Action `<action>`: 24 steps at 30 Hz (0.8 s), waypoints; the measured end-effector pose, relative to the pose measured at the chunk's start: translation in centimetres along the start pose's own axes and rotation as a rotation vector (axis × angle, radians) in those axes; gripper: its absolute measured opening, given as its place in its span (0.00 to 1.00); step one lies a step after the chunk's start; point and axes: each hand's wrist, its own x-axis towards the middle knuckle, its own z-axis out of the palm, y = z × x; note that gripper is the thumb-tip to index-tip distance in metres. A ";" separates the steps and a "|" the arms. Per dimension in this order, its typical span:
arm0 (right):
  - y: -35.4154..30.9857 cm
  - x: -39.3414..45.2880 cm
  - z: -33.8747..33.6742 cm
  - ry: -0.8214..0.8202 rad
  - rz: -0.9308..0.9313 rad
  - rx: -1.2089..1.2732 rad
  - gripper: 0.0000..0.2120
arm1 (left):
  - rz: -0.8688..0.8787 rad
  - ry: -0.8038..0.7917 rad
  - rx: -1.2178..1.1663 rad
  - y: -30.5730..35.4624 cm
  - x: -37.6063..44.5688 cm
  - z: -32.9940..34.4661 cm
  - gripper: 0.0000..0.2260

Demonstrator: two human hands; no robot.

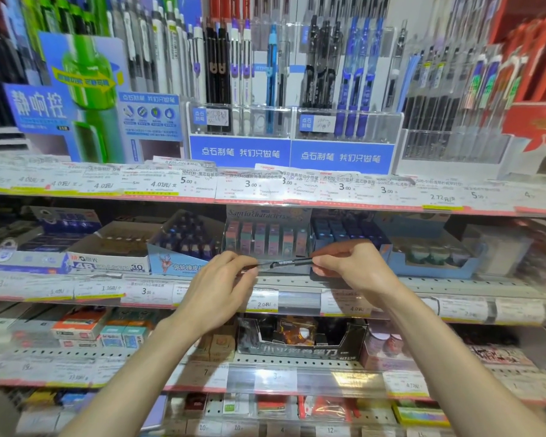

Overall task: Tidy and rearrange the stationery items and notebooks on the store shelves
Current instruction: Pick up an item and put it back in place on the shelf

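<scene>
A: One view only, head-worn, wide-angle. Faces the store shelves [265,200] square on, tilted slightly downward.

B: How near?

A: Close. Both forearms reach in from the bottom edge; left hand [221,288] and right hand [350,266] meet near frame centre. Pen racks [290,74] fill the top, lower shelf tiers run to the bottom.

B: Edges?

A: Bowed and blurred, shelf lines curving. No second view, so no overlap.

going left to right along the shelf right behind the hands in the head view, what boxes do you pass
white box marked 48 and 30 → blue open box of dark blue items → display of pastel pink and teal packs → dark blue packs → light blue tray of small green-and-white items
</scene>
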 end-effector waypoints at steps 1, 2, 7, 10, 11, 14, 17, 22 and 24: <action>0.1 0.0 -0.1 0.010 0.000 0.043 0.02 | 0.000 0.004 -0.022 0.1 0.1 -0.1 0.15; 0.2 -0.2 -0.2 0.019 -0.003 0.081 0.02 | -0.002 0.013 -0.039 0.1 0.1 -0.1 0.15; -0.1 -1.2 -0.3 0.038 -0.032 0.174 0.02 | -0.017 0.083 -0.118 0.5 0.3 -0.5 0.12; -0.3 -2.1 -0.5 0.025 -0.074 0.124 0.03 | 0.019 0.106 -0.200 0.9 -0.1 -1.2 0.08; -0.3 -2.4 -0.6 0.019 -0.091 0.080 0.04 | 0.036 0.109 -0.220 1.0 -0.3 -1.5 0.07; -0.5 -3.6 -0.8 -0.026 -0.148 -0.087 0.06 | 0.065 0.108 -0.260 1.4 -0.9 -2.6 0.05; -1.4 -5.0 -0.9 -0.051 -0.212 -0.200 0.05 | 0.097 0.119 -0.288 1.8 -1.2 -3.9 0.07; -4.5 -6.8 -1.3 -0.048 -0.364 -0.397 0.03 | 0.149 0.175 -0.315 3.0 -1.3 -6.1 0.05; -5.9 -7.3 -1.7 -0.042 -0.405 -0.420 0.03 | 0.159 0.199 -0.344 3.7 -1.1 -7.2 0.05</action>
